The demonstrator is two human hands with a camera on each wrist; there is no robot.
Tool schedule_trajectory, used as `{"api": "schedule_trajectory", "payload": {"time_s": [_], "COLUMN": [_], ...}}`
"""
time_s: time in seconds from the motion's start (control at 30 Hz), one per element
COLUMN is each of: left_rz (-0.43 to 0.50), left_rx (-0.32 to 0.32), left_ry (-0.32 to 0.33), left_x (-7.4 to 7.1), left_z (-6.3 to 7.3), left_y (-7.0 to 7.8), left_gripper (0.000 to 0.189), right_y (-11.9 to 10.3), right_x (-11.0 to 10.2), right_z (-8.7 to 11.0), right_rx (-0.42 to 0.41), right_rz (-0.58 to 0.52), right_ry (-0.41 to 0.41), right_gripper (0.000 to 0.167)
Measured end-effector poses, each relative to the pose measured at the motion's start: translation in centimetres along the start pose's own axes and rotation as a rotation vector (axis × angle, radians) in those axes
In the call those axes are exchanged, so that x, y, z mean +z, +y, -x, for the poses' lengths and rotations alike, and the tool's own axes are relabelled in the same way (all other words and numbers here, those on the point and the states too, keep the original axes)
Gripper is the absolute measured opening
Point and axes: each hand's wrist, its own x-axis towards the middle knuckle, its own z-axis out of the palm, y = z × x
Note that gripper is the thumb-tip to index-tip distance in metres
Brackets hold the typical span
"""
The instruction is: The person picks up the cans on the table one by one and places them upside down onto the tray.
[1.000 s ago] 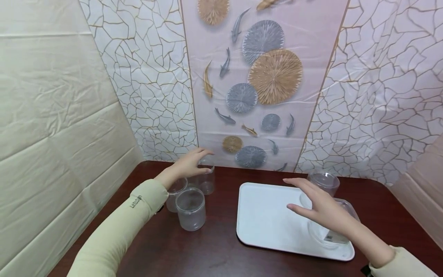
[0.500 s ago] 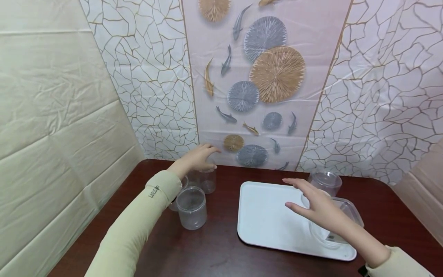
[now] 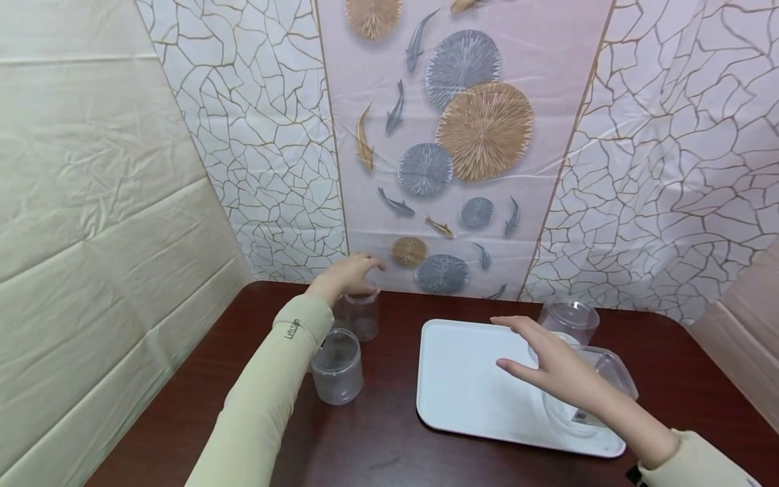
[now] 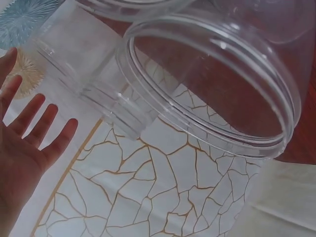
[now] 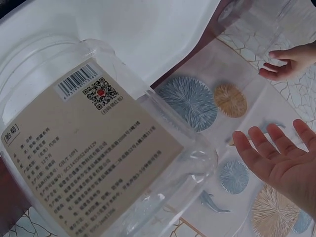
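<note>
My left hand (image 3: 351, 274) hovers above a slim clear plastic jar (image 3: 363, 318) at the back left, fingers loosely extended. In the left wrist view its spread fingers stay apart from the open jar mouths. Nearer me stands a wider clear jar (image 3: 339, 379); others beside it are partly hidden by my sleeve. Over the right part of a white tray (image 3: 468, 385) is my right hand (image 3: 550, 362), thumb and fingers apart, holding nothing. Beneath it a clear jar with a printed label (image 5: 94, 148) lies on its side, partly covered by my forearm.
Another clear jar (image 3: 578, 321) is behind the tray's back right corner. A dark red-brown table (image 3: 377, 446) carries everything. Patterned cloth (image 3: 426, 223) hangs close behind the table's back edge, and a pale cloth wall (image 3: 109, 270) stands on the left.
My left hand has moved right and slightly farther back over the slim jar, its sleeve now covering more of the jars behind. My right hand has barely moved.
</note>
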Motion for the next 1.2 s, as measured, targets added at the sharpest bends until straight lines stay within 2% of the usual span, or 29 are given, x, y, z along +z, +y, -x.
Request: {"api": "schedule_trajectory", "payload": {"time_s": [0.1, 0.2, 0.3, 0.77, 1.2], "left_rz": [-0.017, -0.023, -0.032, -0.098, -0.156], "left_rx": [-0.001, -0.028, -0.048, -0.031, -0.076], "left_ry": [-0.043, -0.106, -0.133, -0.123, -0.155], "left_x": [0.2, 0.4, 0.7, 1.4, 1.4], "left_z": [0.0, 0.2, 0.4, 0.3, 0.0], "left_y": [0.1, 0.4, 0.5, 0.9, 1.3], "left_gripper": [0.046, 0.049, 0.053, 0.063, 0.059], "right_y": [-0.1, -0.2, -0.2, -0.2, -0.2], "right_x": [0.1, 0.1, 0.1, 0.5, 0.5], "right_z": [-0.1, -0.1, 0.0, 0.1, 0.4], "right_rx": [-0.008, -0.010, 0.000, 0.005, 0.010], "right_rz": [0.008, 0.007, 0.002, -0.002, 0.000], "right_ry": [0.002, -0.002, -0.014, -0.036, -0.039], "right_gripper": [0.054, 0.053, 0.053, 0.054, 0.056]}}
